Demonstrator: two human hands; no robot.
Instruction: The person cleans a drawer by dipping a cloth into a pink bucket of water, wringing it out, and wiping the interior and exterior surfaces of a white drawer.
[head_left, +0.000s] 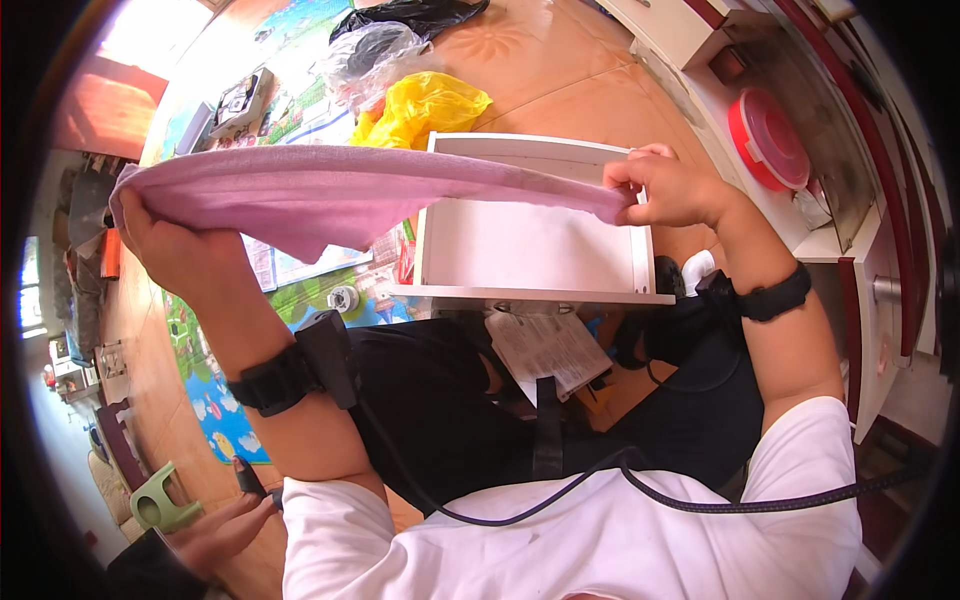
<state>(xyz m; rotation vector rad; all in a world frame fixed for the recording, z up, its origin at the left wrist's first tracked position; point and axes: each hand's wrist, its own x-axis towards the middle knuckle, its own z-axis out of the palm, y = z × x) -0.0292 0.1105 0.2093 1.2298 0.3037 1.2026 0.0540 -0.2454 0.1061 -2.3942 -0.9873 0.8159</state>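
A pink cloth (322, 187) is stretched between my two hands, its middle sagging a little. At its left end my left hand (176, 251) grips a bunched corner, the fingers partly hidden behind the fabric. My right hand (664, 187) pinches the other end between thumb and fingers. Beneath the right part of the cloth lies a white drawer (532, 247), its open side up; the cloth hides part of its far left inside. A printed paper sheet (551, 349) lies on the floor between my legs, nearer than the drawer.
A yellow plastic bag (427, 109) and a clear bag (375, 64) lie beyond the drawer. A patterned mat (187, 360) spreads to the left. A red lidded container (769, 139) rests in the cabinet at right. Another person's legs (225, 525) and a green stool (161, 499) show at lower left.
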